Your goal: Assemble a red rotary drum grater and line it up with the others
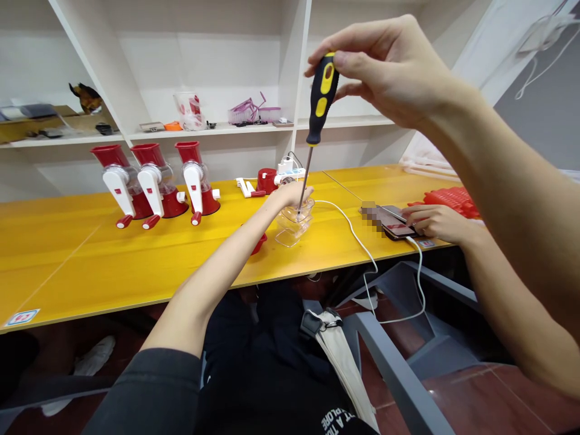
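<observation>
My right hand (380, 69) is raised high, its fingertips closed round the top of a black and yellow screwdriver (321, 103). The screwdriver points down, and its shaft reaches into a clear plastic housing (294, 226) on the yellow table (136, 266). At the housing's top is my left hand (290, 194), closed on its rim; the fingers are partly hidden. A red part (258, 244) lies beside the housing, half behind my left forearm. Behind it are a white crank handle (247, 188) with a red grip and a red base (267, 180). The screwdriver's tip is hard to make out.
Three red and white rotary graters (196, 187) stand at the left. A power strip (290, 174) sits at the back; a white cable (348, 223) crosses the table. At the right, another person's hand (435, 222) touches a phone (395, 222) near red plastic pieces (453, 200).
</observation>
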Tool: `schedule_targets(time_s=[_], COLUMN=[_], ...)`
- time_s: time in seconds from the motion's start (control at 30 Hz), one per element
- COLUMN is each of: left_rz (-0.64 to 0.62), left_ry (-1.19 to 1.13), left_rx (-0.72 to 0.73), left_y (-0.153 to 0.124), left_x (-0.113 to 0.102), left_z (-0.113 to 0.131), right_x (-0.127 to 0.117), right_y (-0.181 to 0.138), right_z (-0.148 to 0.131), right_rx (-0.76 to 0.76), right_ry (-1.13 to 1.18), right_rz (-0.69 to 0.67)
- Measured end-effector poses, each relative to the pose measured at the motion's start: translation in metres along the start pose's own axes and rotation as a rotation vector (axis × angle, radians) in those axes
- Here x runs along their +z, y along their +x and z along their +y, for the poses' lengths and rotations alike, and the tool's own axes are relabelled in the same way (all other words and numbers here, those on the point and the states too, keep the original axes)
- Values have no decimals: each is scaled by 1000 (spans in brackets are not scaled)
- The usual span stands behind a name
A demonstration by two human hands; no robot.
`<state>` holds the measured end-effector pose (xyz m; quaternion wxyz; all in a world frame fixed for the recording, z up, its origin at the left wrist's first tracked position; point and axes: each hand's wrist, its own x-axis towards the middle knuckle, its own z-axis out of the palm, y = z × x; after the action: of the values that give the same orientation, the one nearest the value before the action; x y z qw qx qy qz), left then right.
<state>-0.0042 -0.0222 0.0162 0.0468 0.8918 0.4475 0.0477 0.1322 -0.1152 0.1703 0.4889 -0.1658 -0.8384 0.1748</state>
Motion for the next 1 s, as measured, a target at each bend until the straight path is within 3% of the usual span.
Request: schedule_targets(time_s=[0.5,0.7,1.0], left_rz=[18,13,14], left_ry=[-61,-61,-67], left_rx=[-53,-59,-50], left_y=[7,7,4], left_x=[5,4,3], left_z=[-3,-1,0], right_x=[6,9,1], right_y=[11,9,5], right_z=[7,4,5], right_rx=[-97,-133,-3], right_ry=[-88,-178,-73], right_rz=[114,88,33])
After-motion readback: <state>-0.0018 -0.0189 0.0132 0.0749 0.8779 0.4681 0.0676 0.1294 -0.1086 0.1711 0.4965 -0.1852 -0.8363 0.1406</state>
